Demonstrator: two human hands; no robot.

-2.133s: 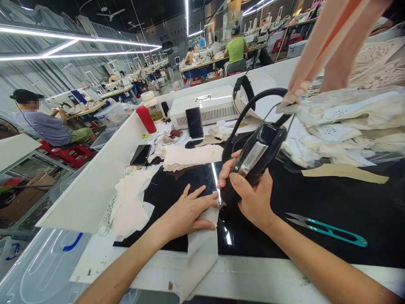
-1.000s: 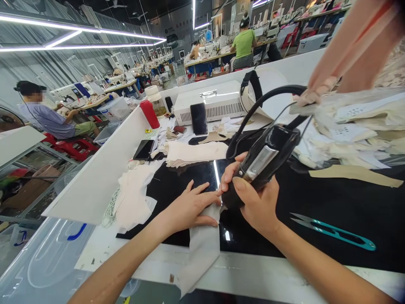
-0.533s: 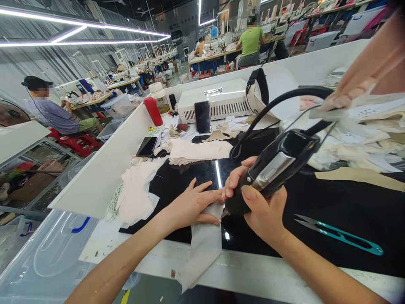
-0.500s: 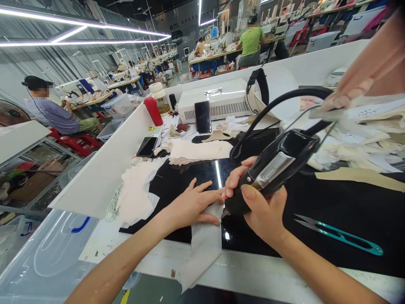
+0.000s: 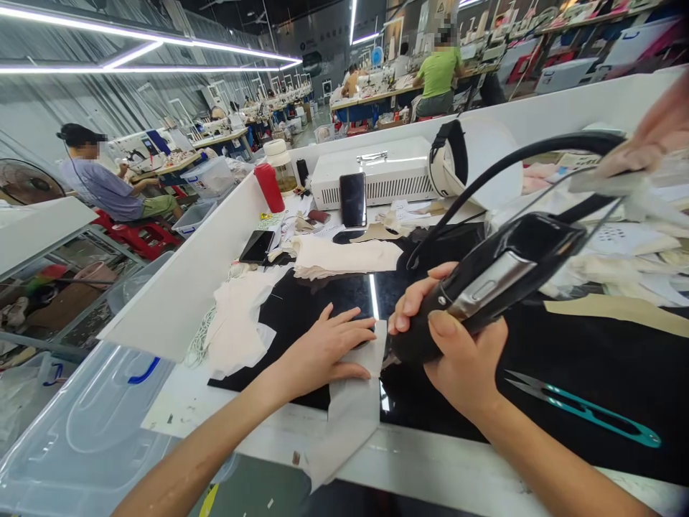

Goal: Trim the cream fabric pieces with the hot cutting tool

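Note:
My left hand (image 5: 336,352) lies flat with its fingers spread, pressing a strip of thin pale cloth (image 5: 352,402) onto a glossy black sheet. The strip hangs over the table's front edge. In my right hand (image 5: 463,352) is a black corded electric clipper (image 5: 484,280) with a silver panel, held tilted. Its metal tip is low, close beside the cloth's right edge near my left fingertips; whether it touches the cloth I cannot tell. Teal thread snips (image 5: 586,409) lie to the right on black fabric.
Stacked pale cloth pieces (image 5: 344,257) lie behind my hands, more cut pieces (image 5: 242,319) at the left. A phone (image 5: 352,199) leans against a white vented box (image 5: 377,172). Another person's blurred hand (image 5: 640,151) is by the cable at upper right. A low white wall (image 5: 183,287) edges the table.
The clipper and my right hand have moved slightly right, away from my left fingers, uncovering more of the cloth's edge. The other person's hand has shifted right. The view has turned slightly.

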